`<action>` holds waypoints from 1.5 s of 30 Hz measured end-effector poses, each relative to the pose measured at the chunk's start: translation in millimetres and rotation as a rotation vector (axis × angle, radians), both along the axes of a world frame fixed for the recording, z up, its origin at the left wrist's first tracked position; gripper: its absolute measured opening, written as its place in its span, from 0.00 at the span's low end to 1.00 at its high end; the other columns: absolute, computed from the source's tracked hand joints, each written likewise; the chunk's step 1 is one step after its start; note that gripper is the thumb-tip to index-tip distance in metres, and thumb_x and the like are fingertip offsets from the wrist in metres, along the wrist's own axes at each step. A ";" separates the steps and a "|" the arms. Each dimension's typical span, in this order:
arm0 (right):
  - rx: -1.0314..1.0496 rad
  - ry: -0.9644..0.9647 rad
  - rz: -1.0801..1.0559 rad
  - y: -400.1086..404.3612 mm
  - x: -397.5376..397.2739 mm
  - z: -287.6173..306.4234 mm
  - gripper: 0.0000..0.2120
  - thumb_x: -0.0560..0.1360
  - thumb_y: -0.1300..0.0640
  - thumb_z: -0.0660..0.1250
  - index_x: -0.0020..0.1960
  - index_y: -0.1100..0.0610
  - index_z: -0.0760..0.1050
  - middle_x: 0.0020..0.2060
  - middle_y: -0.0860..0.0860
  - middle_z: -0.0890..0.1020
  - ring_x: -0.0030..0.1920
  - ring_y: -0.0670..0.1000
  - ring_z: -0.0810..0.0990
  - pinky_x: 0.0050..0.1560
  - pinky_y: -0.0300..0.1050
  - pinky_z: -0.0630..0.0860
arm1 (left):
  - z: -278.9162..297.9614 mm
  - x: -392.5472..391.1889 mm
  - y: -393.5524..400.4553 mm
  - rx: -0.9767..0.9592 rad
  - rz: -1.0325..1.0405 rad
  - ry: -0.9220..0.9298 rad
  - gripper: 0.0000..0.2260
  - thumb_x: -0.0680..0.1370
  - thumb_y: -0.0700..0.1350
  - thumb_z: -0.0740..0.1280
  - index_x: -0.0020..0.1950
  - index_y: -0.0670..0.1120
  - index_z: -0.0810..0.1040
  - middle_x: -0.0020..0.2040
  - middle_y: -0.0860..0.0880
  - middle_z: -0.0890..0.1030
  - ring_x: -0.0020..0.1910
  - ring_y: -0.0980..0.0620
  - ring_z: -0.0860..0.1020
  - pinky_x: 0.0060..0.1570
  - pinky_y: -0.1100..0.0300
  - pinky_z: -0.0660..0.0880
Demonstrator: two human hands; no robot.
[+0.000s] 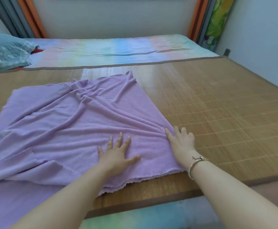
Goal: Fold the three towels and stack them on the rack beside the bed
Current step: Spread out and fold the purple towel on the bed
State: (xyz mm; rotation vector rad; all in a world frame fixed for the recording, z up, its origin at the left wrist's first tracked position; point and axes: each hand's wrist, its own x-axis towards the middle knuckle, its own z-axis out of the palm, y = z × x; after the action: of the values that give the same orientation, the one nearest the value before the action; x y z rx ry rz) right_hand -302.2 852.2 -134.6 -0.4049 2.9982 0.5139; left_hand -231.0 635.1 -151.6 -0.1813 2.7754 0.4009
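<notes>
A lilac towel [72,123] lies spread and wrinkled on the bamboo mat [225,104] that covers the near part of the bed. Its left part hangs over the bed's front edge. My left hand [116,154] presses flat on the towel near its front right corner, fingers straight and spread. My right hand [180,141] lies flat along the towel's right edge, fingers straight, partly on the mat. A bracelet sits on my right wrist. No other towel and no rack is in view.
Behind the mat the pastel striped bedsheet [118,50] reaches the wall. A teal pillow [4,52] lies at the far left. Curtains [24,15] hang at the back corners. A wall [259,38] bounds the bed on the right.
</notes>
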 end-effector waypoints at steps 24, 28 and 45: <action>-0.647 -0.371 0.561 -365.3 203.2 -6.7 0.29 0.70 0.46 0.69 0.67 0.54 0.66 0.59 0.53 0.72 0.60 0.58 0.70 0.59 0.52 0.69 | 5.7 241.1 -287.3 0.129 0.919 0.432 0.17 0.71 0.41 0.68 0.58 0.43 0.70 0.58 0.42 0.71 0.58 0.39 0.71 0.56 0.48 0.70; -0.580 -0.275 0.720 -386.6 215.6 -12.4 0.29 0.67 0.49 0.67 0.66 0.55 0.66 0.55 0.53 0.71 0.55 0.57 0.70 0.53 0.50 0.68 | 0.1 254.3 -306.3 0.248 1.029 0.349 0.14 0.71 0.42 0.70 0.54 0.43 0.72 0.57 0.42 0.76 0.59 0.40 0.73 0.59 0.53 0.67; -0.704 -0.365 0.689 -414.7 235.9 -6.4 0.11 0.70 0.64 0.60 0.51 0.57 0.74 0.42 0.50 0.74 0.46 0.54 0.73 0.42 0.44 0.63 | -4.2 282.0 -328.3 0.665 1.041 0.323 0.10 0.72 0.34 0.65 0.38 0.47 0.67 0.43 0.45 0.80 0.40 0.49 0.72 0.36 0.59 0.67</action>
State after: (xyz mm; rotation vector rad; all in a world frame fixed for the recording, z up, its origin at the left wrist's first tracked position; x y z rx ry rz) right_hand -66.3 437.5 -140.9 -1.4075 2.5129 -0.5730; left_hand 51.0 306.9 -155.8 -1.4792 2.3988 1.6538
